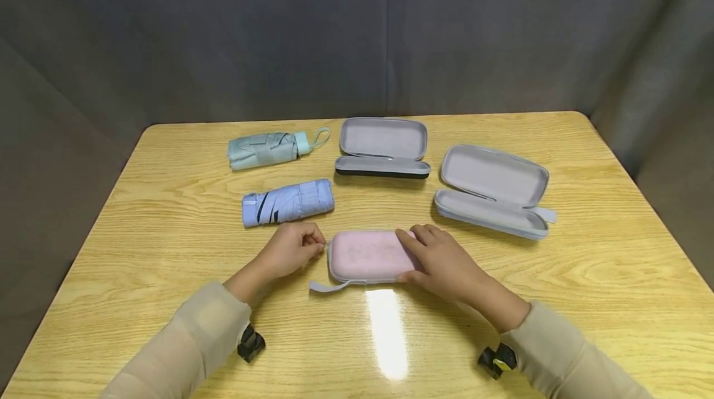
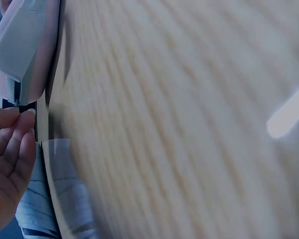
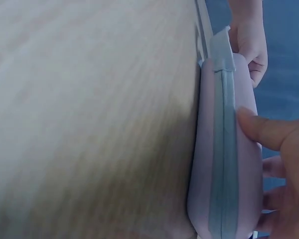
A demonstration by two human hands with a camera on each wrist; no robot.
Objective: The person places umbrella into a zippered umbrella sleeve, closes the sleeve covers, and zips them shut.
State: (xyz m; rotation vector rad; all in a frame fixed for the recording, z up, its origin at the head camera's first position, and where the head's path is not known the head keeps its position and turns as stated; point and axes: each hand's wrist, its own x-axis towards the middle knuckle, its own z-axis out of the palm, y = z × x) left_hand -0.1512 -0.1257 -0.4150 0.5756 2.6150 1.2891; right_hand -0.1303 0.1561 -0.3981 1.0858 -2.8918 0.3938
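A pink zippered case [image 1: 368, 255] lies closed on the table, its pale wrist strap [image 1: 329, 287] trailing off the near left side. My right hand [image 1: 443, 263] holds the case's right end, with the thumb [image 3: 264, 130] on the near side and the fingers over the top. At the left end, my left hand [image 1: 292, 247] pinches the small zipper pull [image 2: 17, 103] between thumb and fingertips. The blue folded umbrella [image 1: 290, 202] lies just beyond my left hand.
A mint-green folded umbrella [image 1: 264, 150] lies at the back left. Two open grey-lined cases stand beyond the pink one: a black-bottomed case [image 1: 382, 166] at the back and a grey case [image 1: 491, 213] to the right. Dark curtains [image 1: 357, 33] hang behind the table.
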